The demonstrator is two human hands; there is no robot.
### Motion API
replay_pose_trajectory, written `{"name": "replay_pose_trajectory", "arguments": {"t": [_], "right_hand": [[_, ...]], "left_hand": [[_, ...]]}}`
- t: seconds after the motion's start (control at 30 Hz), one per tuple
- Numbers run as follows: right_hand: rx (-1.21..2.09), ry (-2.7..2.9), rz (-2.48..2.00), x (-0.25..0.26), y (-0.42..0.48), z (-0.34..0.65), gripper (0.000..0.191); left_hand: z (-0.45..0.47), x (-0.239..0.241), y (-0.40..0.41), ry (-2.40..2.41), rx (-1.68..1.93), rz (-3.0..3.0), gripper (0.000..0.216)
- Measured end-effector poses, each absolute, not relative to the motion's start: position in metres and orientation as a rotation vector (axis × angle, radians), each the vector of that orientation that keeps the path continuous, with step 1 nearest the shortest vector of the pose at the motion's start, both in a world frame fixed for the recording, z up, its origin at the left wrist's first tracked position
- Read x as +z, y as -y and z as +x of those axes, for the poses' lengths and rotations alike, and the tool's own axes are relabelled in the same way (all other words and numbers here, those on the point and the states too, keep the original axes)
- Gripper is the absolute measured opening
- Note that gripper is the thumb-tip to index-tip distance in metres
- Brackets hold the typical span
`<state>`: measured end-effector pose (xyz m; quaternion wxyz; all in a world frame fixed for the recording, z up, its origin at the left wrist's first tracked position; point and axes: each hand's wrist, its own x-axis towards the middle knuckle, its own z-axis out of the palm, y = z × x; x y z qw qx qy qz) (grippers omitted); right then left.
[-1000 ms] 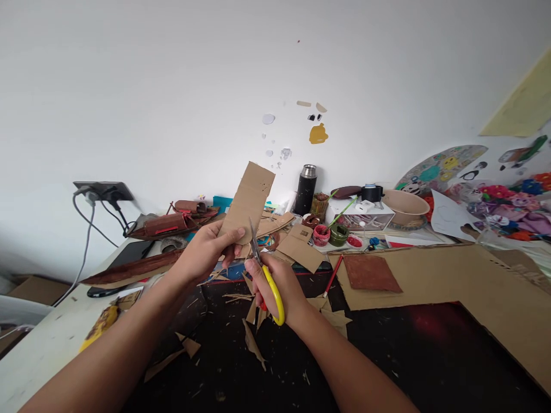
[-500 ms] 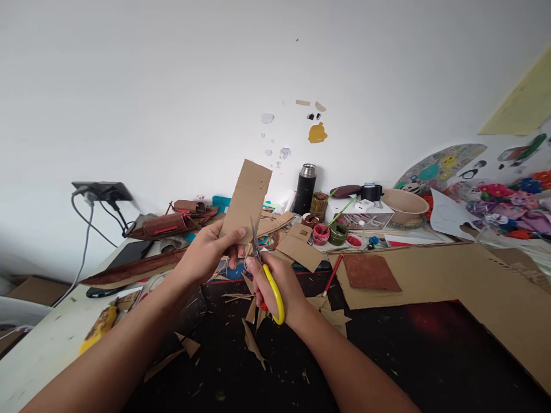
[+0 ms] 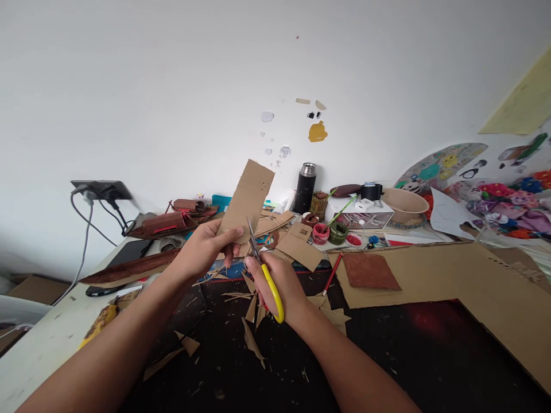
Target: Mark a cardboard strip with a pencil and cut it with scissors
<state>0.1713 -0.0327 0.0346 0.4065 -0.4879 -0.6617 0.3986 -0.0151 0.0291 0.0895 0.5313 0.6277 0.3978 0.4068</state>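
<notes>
My left hand (image 3: 210,244) is closed on the lower left part of a cardboard strip (image 3: 250,192), thumb on its near face. The strip tilts up and to the right above the table. In my right hand (image 3: 275,284) is a pair of scissors (image 3: 272,292) with yellow handles, its blades pointing up at the strip's lower edge. Whether the blades bite into the cardboard I cannot tell. Below my hands, cardboard scraps (image 3: 253,341) lie scattered on the black mat (image 3: 224,373).
A large cardboard sheet (image 3: 430,269) covers the right side, bearing a brown square (image 3: 371,272). A red pencil (image 3: 333,274) lies beside it. Paint jars (image 3: 321,233) and a black thermos (image 3: 305,189) stand at the back. Brown boat-like models (image 3: 163,225) lie left.
The cardboard strip has shifted slightly right and tilted a little more. The scissors' tips have swung slightly left, across the strip's lower part.
</notes>
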Motion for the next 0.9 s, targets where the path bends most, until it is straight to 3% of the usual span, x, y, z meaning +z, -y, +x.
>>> {"name": "replay_pose_trajectory", "arguments": {"t": [0.23, 0.9], "right_hand": [[0.831, 1.781, -1.279, 0.041, 0.033, 0.172, 0.044], [0.808, 1.83, -1.282, 0.038, 0.031, 0.171, 0.039]], "left_hand": [[-0.023, 0.094, -0.032, -0.985, 0.896, 1.539, 0.035], [-0.028, 0.096, -0.037, -1.002, 0.827, 1.482, 0.035]]}}
